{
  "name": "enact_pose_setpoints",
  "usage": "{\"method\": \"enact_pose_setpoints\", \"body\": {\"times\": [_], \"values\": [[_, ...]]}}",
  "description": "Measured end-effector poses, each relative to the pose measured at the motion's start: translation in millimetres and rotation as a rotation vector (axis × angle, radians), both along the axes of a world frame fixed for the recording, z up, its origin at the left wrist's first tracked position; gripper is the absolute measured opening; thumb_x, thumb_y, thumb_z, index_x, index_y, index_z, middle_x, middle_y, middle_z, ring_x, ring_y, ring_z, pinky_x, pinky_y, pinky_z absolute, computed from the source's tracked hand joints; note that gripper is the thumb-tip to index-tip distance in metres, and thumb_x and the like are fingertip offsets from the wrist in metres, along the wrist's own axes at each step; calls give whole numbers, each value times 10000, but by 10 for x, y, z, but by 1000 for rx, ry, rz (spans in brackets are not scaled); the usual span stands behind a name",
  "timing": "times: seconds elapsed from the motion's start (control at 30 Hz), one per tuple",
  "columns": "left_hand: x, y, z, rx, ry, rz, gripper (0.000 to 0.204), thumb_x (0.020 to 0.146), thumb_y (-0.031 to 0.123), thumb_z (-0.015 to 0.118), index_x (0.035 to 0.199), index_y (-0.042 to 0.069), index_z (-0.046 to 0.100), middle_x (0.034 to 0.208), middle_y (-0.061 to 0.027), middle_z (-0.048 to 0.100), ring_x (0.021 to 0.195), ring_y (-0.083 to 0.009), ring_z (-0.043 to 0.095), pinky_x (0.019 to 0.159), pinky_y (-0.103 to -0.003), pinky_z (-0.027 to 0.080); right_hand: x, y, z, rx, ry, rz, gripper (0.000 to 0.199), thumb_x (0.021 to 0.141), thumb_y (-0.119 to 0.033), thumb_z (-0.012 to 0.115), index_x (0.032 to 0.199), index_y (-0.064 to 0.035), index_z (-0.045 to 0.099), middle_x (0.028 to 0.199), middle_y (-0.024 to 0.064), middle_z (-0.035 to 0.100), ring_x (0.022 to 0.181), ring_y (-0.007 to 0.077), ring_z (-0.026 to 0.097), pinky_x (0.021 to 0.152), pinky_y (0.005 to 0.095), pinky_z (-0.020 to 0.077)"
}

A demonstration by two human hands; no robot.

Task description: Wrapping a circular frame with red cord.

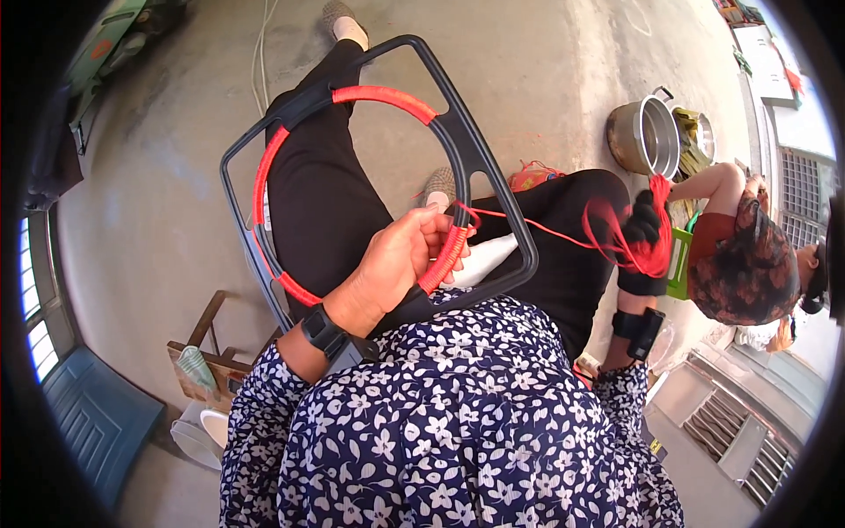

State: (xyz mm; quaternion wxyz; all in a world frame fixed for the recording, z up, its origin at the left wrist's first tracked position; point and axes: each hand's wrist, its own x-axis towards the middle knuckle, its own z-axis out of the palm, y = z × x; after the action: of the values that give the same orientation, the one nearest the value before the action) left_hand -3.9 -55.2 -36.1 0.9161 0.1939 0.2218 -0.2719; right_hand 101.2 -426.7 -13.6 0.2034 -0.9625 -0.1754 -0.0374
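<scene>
My left hand point(396, 264), mid-frame, is curled round the red-wrapped ring of the black frame point(475, 158) lying across my lap; my right hand point(642, 231), gloved black at right of centre, is clenched on a bundle of red cord point(629, 242) stretched taut to the ring

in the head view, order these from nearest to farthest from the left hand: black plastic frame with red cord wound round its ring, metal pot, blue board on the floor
1. Black plastic frame with red cord wound round its ring: gripped by the left hand at its lower rim, over the lap.
2. Blue board on the floor: off to the person's lower left.
3. Metal pot: on the concrete floor at upper right, beyond the right hand.
</scene>
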Motion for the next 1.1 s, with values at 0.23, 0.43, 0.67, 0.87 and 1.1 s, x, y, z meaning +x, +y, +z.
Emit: {"method": "enact_pose_setpoints", "body": {"times": [0.23, 0.43, 0.67, 0.87, 1.1], "values": [[-4, 11, -35, 152, -34, 46, 365, 970, 304, 506, 1064, -41, 578, 792, -93, 617, 617, -156, 602, 570, -258, 515, -744, 33, 80, 278, 133, -81, 354, 878, -147, 580, 1208, -23, 556, 1152, 125, 606, 1051, 219, 583, 899, 330, 464], [-35, -54, -20, 211, -48, 89, 258, 948, 244, 554, 996, -5, 602, 785, -99, 624, 598, -151, 605, 541, -255, 515, -829, -246, 138, 524, 259, -128, 367, 881, -125, 572, 1231, -18, 545, 1162, 126, 600, 1060, 213, 583, 901, 328, 465], [-4, -10, 8, 243, -51, 62, 148, 911, 163, 584, 935, 17, 588, 785, -113, 636, 624, -160, 632, 530, -276, 530, -169, 250, 222, 1163, 733, -381, 374, 920, -102, 528, 1287, -29, 513, 1158, 85, 598, 1047, 176, 584, 891, 301, 470], [9, -16, 67, 339, -96, 14, 113, 907, 138, 570, 873, 31, 571, 767, -97, 638, 628, -155, 636, 553, -258, 538, -131, 1472, 151, 628, 1261, 311, 333, 840, -92, 625, 1156, 9, 592, 1043, 44, 627, 987, 100, 562, 871, 256, 451], [-46, -93, 145, 403, -179, 105, 175, 922, 199, 597, 915, 24, 607, 780, -38, 635, 646, -95, 615, 561, -203, 492, -268, 1830, 99, 677, 585, 623, 426, 900, -58, 580, 1309, 10, 488, 1266, 75, 556, 1111, 124, 538, 969, 274, 420]]}}
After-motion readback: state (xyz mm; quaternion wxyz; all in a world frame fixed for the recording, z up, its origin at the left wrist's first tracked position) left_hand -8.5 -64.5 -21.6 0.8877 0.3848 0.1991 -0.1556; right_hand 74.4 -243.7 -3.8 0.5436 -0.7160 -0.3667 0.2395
